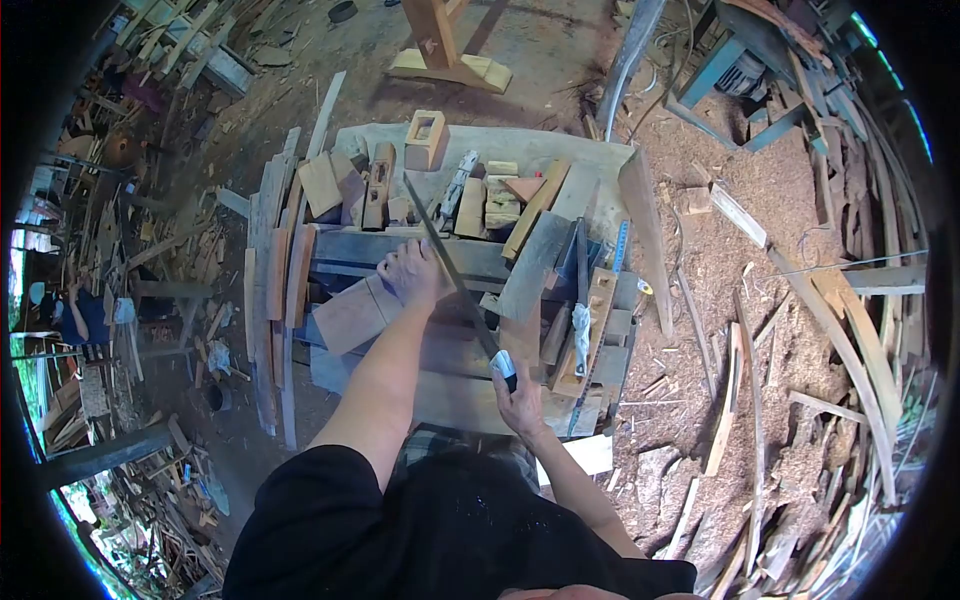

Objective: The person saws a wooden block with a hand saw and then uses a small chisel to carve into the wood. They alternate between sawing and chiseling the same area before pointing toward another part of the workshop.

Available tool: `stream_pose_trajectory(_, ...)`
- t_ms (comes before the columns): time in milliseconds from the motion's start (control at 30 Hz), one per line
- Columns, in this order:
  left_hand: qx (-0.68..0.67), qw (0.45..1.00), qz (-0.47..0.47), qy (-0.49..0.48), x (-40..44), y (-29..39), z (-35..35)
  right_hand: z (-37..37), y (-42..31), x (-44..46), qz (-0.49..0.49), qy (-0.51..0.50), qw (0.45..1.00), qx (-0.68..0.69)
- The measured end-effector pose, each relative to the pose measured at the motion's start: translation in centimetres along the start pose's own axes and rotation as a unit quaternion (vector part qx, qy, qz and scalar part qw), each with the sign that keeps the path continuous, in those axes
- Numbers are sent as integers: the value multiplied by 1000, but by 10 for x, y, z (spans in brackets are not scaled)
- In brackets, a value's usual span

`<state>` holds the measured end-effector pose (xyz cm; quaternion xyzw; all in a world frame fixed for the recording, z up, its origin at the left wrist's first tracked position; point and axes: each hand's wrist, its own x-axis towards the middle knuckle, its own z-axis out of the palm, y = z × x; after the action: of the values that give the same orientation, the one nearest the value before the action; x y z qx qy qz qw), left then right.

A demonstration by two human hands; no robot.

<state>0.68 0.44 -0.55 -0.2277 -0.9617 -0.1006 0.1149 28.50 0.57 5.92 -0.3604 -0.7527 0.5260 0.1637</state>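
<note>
The two hands are apart over a cluttered wooden workbench (460, 402). The right hand (520, 405) is clamped around the white-wrapped handle of a long, dark-bladed hand tool (452, 270), which slants across the bench, its tip near a hollowed wooden block (425, 138). The left hand (410, 272) lies on the end of a flat board (350, 317), just beside the blade; whether its fingers grip is unclear.

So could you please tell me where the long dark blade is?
In the head view, the long dark blade slants near the centre, from the right hand up past the right side of the left hand.
</note>
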Motion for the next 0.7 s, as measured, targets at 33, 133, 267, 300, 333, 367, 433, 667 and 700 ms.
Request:
stream_pose_trajectory(33,-3,1000,-3,-8,0,1,-3,0,1,0,0,-1,1000,0)
stream_pose_trajectory(133,-9,1000,-7,-6,-1,4,-5,-2,4,2,35,-43,998,4)
stream_pose_trajectory(267,-16,1000,0,6,1,3,-4,-2,2,6,21,-54,998,-36)
stream_pose_trajectory(300,-17,1000,-1,5,1,2,-4,-1,2,7,12,-48,997,-54)
stream_pose_trajectory(333,-13,1000,-9,-21,1,3,-6,2,1,7,13,-49,997,-56)
stream_pose_trajectory(367,-9,999,-18,-46,1,3,-8,7,-2,7,25,-42,996,-73)
stream_pose_trajectory(433,-9,999,-16,-34,0,3,-8,6,-4,6,37,-36,995,-91)
stream_pose_trajectory(667,-10,1000,-6,-6,1,3,-2,-7,-13,-6,57,-23,991,-117)
stream_pose_trajectory(700,-6,1000,-8,-10,1,2,-3,-7,-16,4,69,-39,987,-142)
